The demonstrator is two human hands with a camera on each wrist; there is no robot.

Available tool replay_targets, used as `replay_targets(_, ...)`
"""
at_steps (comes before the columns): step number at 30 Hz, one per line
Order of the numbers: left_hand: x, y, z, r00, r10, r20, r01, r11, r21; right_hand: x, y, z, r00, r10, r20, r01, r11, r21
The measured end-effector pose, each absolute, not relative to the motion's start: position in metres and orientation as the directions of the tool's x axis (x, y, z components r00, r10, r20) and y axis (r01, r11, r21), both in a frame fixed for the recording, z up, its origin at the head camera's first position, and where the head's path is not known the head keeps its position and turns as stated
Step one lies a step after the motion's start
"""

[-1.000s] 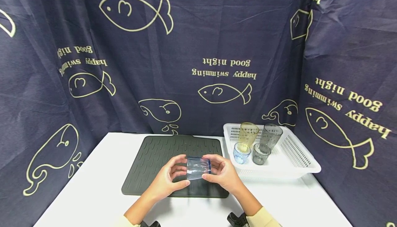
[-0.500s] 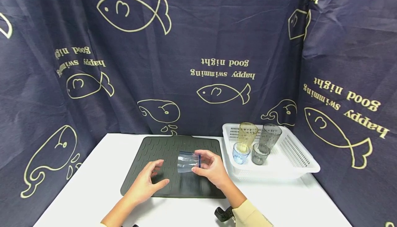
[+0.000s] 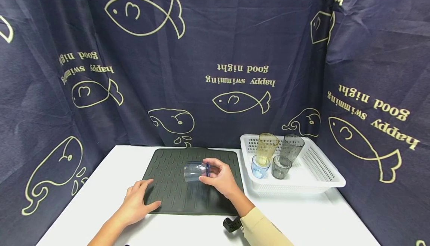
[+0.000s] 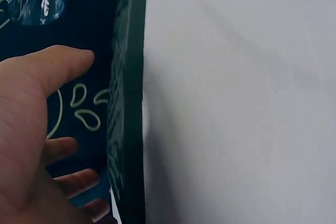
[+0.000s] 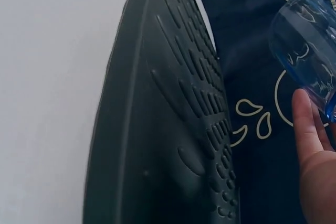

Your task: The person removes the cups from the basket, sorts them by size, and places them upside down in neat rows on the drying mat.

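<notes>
My right hand (image 3: 221, 180) grips a clear bluish glass (image 3: 193, 172) by its thick dark-blue base end. The glass lies sideways in the air over the dark ridged mat (image 3: 168, 197), mouth pointing left. In the right wrist view the thumb (image 5: 304, 124) presses along the glass (image 5: 302, 45). My left hand (image 3: 132, 203) is apart from the glass, over the mat's left front corner, with fingers and thumb spread and nothing between them. The left wrist view shows that same hand (image 4: 31, 108) below the glass (image 4: 37, 6).
Right of the mat stands a white perforated basket (image 3: 326, 182). Inside it are a tall yellow glass (image 3: 267, 145), a tall grey glass (image 3: 292, 148), a small blue glass (image 3: 260, 167) and a small grey glass (image 3: 280, 168). A navy curtain (image 3: 198, 52) encloses the white table (image 3: 114, 171).
Both hands held the glass at first; the left hand has let go and moved left toward the front. The right hand has carried the glass a little left and away from me.
</notes>
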State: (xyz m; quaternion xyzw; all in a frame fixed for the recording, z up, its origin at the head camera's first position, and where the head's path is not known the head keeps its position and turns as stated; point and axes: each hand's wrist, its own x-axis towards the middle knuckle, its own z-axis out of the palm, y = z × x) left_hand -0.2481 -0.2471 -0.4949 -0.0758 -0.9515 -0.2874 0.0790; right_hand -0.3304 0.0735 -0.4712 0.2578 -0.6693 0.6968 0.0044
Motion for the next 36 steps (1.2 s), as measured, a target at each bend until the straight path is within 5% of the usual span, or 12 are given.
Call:
replay_targets(19,-0.254,-0.281,-0.504,-0.991,0.126,0.054,0.137,0.888,0.439,-0.356,0.049,-0.468,-0.886,-0.304,0.351,-0.352,-0.051,-0.934)
replay_targets(36,-0.255,-0.279,-0.495,-0.994,0.100,-0.038,0.081,0.936,0.343,-0.378,0.029,-0.463,-0.895,-0.286,0.342,-0.389,0.126,-0.913)
